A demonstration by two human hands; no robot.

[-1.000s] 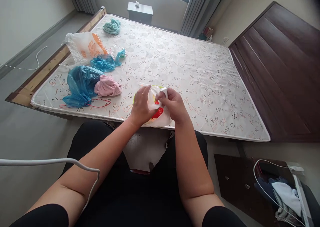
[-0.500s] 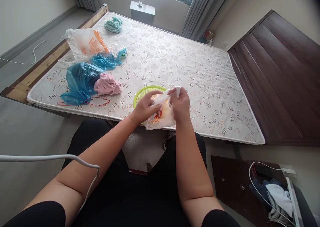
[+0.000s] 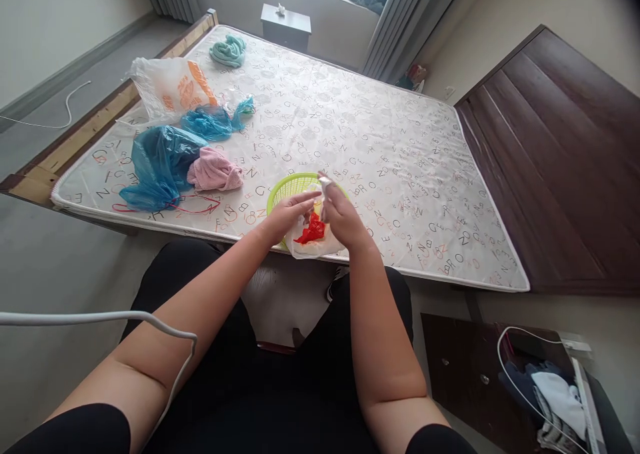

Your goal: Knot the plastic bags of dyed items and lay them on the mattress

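While both hands (image 3: 320,217) grip the white bag (image 3: 314,244), it hangs just below them.

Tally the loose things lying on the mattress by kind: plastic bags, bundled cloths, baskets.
Plastic bags: 4 — white-and-orange bag, small blue bag, large blue bag, white bag between the left hand and right hand
Bundled cloths: 2 — teal cloth, pink cloth
Baskets: 1 — green basket
Total: 7
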